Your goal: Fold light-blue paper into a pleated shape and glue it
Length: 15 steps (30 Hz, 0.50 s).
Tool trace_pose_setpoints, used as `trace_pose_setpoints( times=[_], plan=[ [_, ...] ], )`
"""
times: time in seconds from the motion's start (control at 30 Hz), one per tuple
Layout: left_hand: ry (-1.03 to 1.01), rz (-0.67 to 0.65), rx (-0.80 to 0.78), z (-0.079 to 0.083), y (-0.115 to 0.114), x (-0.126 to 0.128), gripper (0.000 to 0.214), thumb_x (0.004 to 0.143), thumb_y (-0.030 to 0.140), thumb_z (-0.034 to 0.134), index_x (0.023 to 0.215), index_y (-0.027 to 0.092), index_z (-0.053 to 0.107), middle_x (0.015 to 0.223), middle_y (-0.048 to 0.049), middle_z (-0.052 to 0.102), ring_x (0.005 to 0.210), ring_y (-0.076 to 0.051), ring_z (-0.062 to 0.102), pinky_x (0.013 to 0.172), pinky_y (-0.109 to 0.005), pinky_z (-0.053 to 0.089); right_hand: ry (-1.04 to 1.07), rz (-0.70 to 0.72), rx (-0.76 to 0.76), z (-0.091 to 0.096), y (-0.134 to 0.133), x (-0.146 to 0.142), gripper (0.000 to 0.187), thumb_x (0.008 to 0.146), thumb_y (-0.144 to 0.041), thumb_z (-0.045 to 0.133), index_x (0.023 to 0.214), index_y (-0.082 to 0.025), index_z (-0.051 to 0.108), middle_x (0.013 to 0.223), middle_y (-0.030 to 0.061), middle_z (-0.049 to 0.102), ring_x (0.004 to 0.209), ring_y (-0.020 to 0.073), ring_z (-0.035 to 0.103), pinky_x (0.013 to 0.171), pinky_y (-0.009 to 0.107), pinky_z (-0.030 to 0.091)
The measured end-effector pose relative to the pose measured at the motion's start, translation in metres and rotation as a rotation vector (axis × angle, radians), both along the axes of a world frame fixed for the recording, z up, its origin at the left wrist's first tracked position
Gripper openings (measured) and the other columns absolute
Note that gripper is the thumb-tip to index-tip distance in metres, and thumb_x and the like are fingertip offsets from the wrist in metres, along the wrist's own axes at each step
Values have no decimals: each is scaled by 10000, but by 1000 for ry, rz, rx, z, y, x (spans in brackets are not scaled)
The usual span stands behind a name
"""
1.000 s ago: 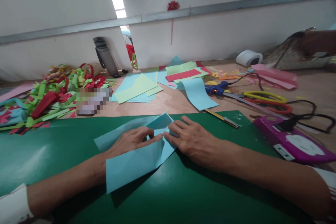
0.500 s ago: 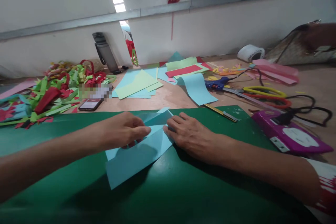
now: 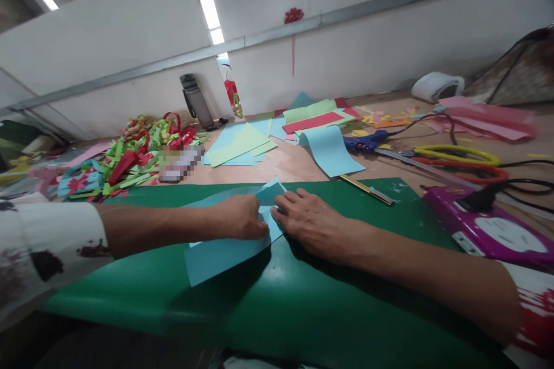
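A folded sheet of light blue paper (image 3: 229,259) lies over the green mat, with its near left flap raised. My left hand (image 3: 240,218) is closed on the paper near its middle, the thumb pressed along the fold. At the paper's right end, my right hand (image 3: 309,222) pinches the edge with thumb and fingers. A pointed blue corner stands up between the two hands. The left hand covers much of the fold.
Beyond the green mat (image 3: 242,323) lie a curled blue strip (image 3: 331,150), a cutter knife (image 3: 367,190), a blue glue gun (image 3: 367,141) and scissors (image 3: 459,155). A purple power strip (image 3: 450,213) sits right. Paper scraps (image 3: 134,150) and a bottle (image 3: 197,101) stand left.
My left hand has slid right along the paper, closer to my right hand, and its fingers have curled in. The right hand keeps its place. The view has shifted left.
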<state>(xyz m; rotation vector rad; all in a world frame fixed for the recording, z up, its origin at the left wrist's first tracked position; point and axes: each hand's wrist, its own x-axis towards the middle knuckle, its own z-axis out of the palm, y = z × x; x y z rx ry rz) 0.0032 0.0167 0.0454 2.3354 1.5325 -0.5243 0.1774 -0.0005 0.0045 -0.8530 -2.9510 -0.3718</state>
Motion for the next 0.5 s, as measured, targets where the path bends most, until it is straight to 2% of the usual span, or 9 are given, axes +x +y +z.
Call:
trace_pose_setpoints(
  times=[0.3,0.5],
  plan=[
    [45,-16,56,3,-14,-1,210,698,345,497,641,161,583,572,-26,554,504,-145,487,420,-230,275,-29,-18,-56,5,-3,-1,198,835,-99,467,990,-103,590,934,110,546,804,244,486,660,371,343],
    [69,-37,78,9,-26,-1,193,719,317,514,635,156,581,580,-53,585,492,-176,538,398,-244,302,-6,-25,-60,4,-3,-1,199,826,-82,480,993,-103,588,941,114,554,825,243,495,668,375,366]
  ],
)
